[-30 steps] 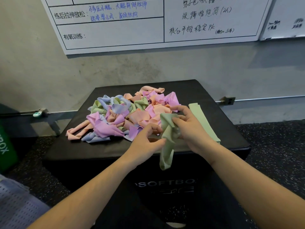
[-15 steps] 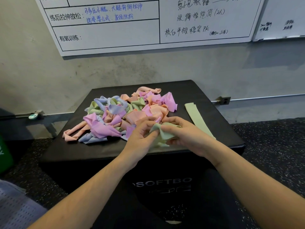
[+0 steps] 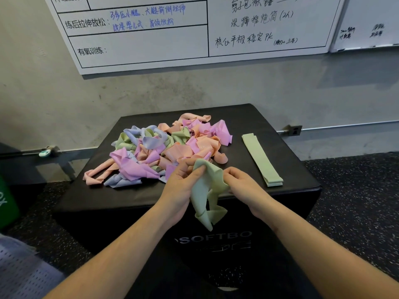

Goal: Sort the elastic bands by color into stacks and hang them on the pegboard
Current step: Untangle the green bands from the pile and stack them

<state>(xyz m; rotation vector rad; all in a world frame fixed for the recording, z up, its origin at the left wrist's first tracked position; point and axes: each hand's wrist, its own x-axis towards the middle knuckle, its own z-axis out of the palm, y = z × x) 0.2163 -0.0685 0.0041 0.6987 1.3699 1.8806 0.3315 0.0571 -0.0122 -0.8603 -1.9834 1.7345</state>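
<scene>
A tangled pile of elastic bands [image 3: 164, 147] in pink, orange, green and pale blue lies on a black soft box [image 3: 237, 117]. A flat stack of green bands [image 3: 261, 158] lies to the right of the pile. My left hand [image 3: 183, 182] and my right hand [image 3: 241, 182] both pinch a crumpled green band [image 3: 207, 195] at the box's front edge. Its loose end hangs down over the front of the box. No pegboard is in view.
A whiteboard [image 3: 151, 39] with handwriting hangs on the grey wall behind the box. A green box [image 3: 6, 203] stands at the left edge. A perforated grey surface [image 3: 19, 272] fills the bottom left corner. Dark speckled floor surrounds the box.
The green band was bunched up between both hands half a second ago. Now it hangs loose again from my fingers, and my hands have drawn slightly apart.
</scene>
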